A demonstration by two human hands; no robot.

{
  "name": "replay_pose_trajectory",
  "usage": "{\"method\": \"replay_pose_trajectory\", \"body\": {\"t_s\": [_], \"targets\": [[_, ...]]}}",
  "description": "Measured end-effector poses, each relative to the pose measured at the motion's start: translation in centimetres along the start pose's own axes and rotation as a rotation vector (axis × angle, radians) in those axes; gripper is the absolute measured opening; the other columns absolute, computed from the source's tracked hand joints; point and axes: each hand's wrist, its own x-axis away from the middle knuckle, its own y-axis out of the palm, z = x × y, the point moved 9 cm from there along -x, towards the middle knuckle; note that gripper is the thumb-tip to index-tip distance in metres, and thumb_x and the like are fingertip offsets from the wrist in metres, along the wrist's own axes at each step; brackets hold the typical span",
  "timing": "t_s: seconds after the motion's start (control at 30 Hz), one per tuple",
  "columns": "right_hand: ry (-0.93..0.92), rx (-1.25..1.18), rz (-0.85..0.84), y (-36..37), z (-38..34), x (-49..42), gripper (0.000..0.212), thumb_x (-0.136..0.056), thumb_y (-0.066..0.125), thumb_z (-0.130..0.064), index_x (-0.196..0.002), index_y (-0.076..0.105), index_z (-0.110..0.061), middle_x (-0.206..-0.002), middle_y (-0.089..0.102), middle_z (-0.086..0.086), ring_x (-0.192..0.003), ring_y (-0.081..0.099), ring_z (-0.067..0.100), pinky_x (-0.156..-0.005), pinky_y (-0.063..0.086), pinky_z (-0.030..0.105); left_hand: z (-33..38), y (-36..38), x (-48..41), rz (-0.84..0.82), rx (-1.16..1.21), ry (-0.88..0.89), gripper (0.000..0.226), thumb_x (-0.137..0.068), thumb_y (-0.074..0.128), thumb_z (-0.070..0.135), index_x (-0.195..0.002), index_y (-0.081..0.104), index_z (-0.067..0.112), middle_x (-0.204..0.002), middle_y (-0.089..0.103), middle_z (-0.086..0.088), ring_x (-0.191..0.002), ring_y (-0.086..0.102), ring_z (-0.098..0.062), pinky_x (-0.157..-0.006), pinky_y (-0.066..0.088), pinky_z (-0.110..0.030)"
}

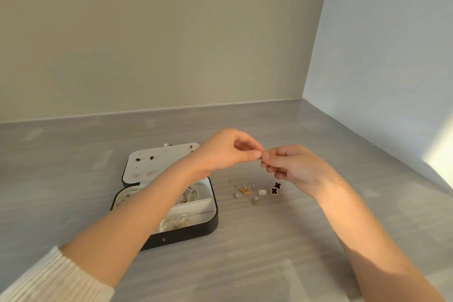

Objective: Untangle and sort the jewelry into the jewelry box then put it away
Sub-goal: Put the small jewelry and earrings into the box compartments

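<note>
Both hands were raised above the grey streaked countertop [294,240], meeting fingertip to fingertip. The left hand [225,152] pinched a tiny metallic piece of jewellery [260,159] between thumb and forefinger. The right hand [291,167] pinched the same piece from the other side, its other fingers curled under (the piece was too small to tell what it was, or whether it was two parts). The piece hung between the hands, above and to the right of the open black rounded jewellery box [191,234] with its cream lining. The box's perforated cream lid panel [157,164], carrying a few studs, lay to the left. The left forearm crossed over the box, so the left hand was probably the nearer one for placing the piece. A pair of black clover-shaped earrings [275,188] and other small loose pieces [244,190] lay unsorted on the counter just right of the box.
</note>
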Motion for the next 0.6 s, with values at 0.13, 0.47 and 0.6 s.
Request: {"method": "replay_pose_trajectory", "body": {"t_s": [0.13,0.47,0.6], "targets": [[-0.047,-0.033,-0.047,1.8,-0.7,0.5,0.015,-0.085,0.064,-0.012,-0.070,0.067,-0.012,-0.062,0.063,-0.004,-0.059,0.050,0.009,-0.059,0.035,0.022,0.0,-0.9,1.8,0.074,0.076,-0.027,0.005,-0.083,0.068,0.015,-0.088,0.069,0.014,-0.083,0.071,-0.002,-0.072,0.064,-0.001,-0.073,0.049,-0.011],[-0.388,0.269,0.053,8.7,-6.2,3.2,0.012,-0.081,0.069,-0.011,-0.070,0.070,-0.016,-0.059,0.063,-0.010,-0.057,0.054,0.002,-0.057,0.041,0.010,-2.8,-6.0,7.8,0.218,0.293,-0.254,0.009,-0.074,0.075,0.011,-0.074,0.067,0.016,-0.069,0.065,0.002,-0.065,0.053,-0.008,-0.062,0.043,-0.018],[-0.433,0.330,-0.049,13.1,-7.1,3.6,0.012,-0.083,0.067,-0.010,-0.073,0.070,-0.016,-0.070,0.068,-0.002,-0.061,0.056,0.003,-0.063,0.044,0.016,-4.6,-8.2,11.1,0.248,0.353,-0.303,0.005,-0.077,0.071,0.010,-0.079,0.067,0.011,-0.064,0.063,0.004,-0.064,0.047,-0.010,-0.068,0.043,-0.022]]}}
